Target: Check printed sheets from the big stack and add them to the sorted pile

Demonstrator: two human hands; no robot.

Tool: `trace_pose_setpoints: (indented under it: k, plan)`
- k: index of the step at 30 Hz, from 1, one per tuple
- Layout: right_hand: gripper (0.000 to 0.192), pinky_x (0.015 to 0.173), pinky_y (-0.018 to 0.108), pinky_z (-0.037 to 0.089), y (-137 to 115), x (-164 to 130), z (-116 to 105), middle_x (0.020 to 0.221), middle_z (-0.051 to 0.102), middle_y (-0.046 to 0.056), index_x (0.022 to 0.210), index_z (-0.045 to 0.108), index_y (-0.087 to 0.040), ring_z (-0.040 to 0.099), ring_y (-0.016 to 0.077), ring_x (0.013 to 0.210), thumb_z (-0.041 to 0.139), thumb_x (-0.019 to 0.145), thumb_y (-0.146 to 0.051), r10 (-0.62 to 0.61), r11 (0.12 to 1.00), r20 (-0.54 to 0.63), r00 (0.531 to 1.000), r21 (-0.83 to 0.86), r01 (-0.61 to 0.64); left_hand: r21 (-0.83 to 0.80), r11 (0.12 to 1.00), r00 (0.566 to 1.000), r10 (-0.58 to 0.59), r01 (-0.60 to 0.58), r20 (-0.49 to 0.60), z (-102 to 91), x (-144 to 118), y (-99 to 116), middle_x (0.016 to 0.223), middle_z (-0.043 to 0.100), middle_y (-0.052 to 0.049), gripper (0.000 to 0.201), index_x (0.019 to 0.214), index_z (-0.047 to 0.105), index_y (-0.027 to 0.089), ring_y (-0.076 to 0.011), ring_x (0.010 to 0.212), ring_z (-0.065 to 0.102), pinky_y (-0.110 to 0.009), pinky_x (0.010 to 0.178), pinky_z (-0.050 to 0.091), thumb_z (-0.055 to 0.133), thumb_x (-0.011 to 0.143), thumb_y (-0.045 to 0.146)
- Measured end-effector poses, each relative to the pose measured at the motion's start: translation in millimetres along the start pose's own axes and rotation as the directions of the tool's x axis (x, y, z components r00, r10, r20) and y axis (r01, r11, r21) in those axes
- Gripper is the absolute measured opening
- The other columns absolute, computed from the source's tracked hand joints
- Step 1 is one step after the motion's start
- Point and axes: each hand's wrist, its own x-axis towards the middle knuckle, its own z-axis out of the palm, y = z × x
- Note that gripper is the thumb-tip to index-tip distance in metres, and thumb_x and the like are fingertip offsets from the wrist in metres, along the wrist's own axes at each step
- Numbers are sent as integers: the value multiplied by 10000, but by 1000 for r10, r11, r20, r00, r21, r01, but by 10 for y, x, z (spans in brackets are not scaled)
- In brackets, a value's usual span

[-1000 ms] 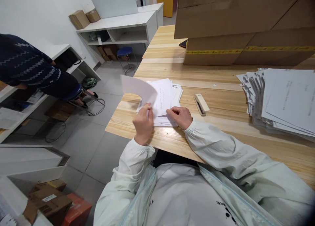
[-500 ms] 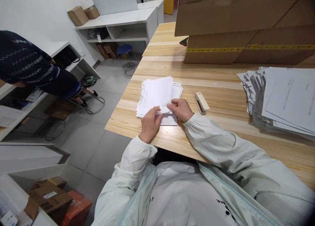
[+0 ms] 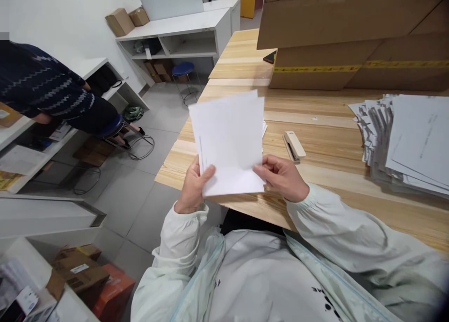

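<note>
The sheaf of papers (image 3: pixel 229 142) has come up off the wooden table (image 3: pixel 333 172) and now stands upright before the chest. The left hand (image 3: pixel 192 187) and right hand (image 3: pixel 280 176) pinch its lower corners, thumbs in front. Light, thin and floppy, it probably handles best gripped at both bottom edges. The beige stapler (image 3: pixel 293 146) lies just beside.

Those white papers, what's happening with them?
A person in a pale jacket holds a small stack of white paper sheets up off the light wooden table, left hand at one lower corner, right hand at the other. A beige stapler lies just beyond, and a big fanned pile of papers sits to the right.
</note>
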Motion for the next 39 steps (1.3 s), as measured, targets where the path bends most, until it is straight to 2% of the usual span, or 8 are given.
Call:
trace_pose_setpoints:
  k: [3, 6, 9, 12, 20, 25, 34, 39]
  plan:
    - [288, 588, 266, 475, 19, -188, -179, 728, 690, 10, 828, 712, -185, 588, 126, 621, 782, 751, -453, -56, 997, -31, 998, -48, 54, 160, 987, 999, 32, -32, 6, 210, -119, -31, 885, 774, -72, 384, 912, 761, 148, -226, 840, 715, -335, 771, 570, 838, 693, 453]
    - [255, 718, 329, 553, -111, -284, -385, 858, 757, 24, 872, 757, -233, 684, 187, 771, 815, 730, -437, -180, 981, -100, 979, -93, 171, 225, 948, 973, 207, -226, 107, 452, -151, -23, 772, 752, -31, 263, 738, 751, 166, -192, 756, 684, -319, 720, 556, 775, 771, 426]
    - [101, 714, 347, 573, -251, -369, -512, 857, 771, 5, 825, 774, -280, 708, 206, 784, 801, 766, -357, -357, 928, -213, 909, -195, 319, 215, 921, 932, 273, -325, 238, 655, -117, 3, 812, 753, -29, 222, 811, 760, 184, -182, 744, 671, -311, 687, 543, 732, 817, 404]
    - [76, 734, 369, 586, -206, -437, -558, 888, 775, -10, 852, 774, -315, 712, 217, 804, 787, 778, -304, -471, 878, -330, 818, -262, 400, 171, 933, 931, 271, -317, 245, 773, -65, -31, 880, 752, -39, 238, 911, 746, 197, -171, 783, 671, -297, 712, 538, 765, 791, 401]
    - [178, 688, 389, 590, 67, -474, -564, 869, 776, 26, 852, 746, -265, 714, 237, 778, 797, 741, -395, -349, 932, -396, 849, -238, 272, 143, 947, 957, 282, -289, 65, 907, -56, -139, 789, 704, -17, 352, 810, 687, 199, -156, 734, 626, -305, 713, 517, 795, 718, 522]
    - [284, 673, 412, 593, 3, -490, -543, 852, 771, 41, 814, 726, -280, 705, 253, 756, 809, 692, -523, -322, 941, -447, 835, -249, 229, 169, 940, 955, 288, -296, 71, 985, -101, -84, 830, 700, -27, 374, 859, 681, 209, -176, 791, 632, -321, 763, 517, 753, 754, 561]
    - [337, 648, 379, 559, 7, -495, -543, 825, 730, 48, 808, 723, -253, 673, 237, 745, 779, 712, -571, -321, 936, -394, 861, -269, 226, 228, 902, 930, 349, -367, 117, 1034, -96, -110, 851, 653, -20, 359, 898, 638, 211, -163, 812, 603, -289, 739, 492, 711, 807, 550]
    - [478, 559, 345, 513, -133, -611, -531, 669, 669, 53, 704, 694, -219, 602, 200, 611, 648, 781, -689, -343, 920, -489, 802, -349, 181, 181, 919, 935, 332, -350, 122, 1105, -195, -76, 945, 682, -47, 315, 1045, 639, 226, -196, 953, 635, -317, 875, 505, 633, 891, 501]
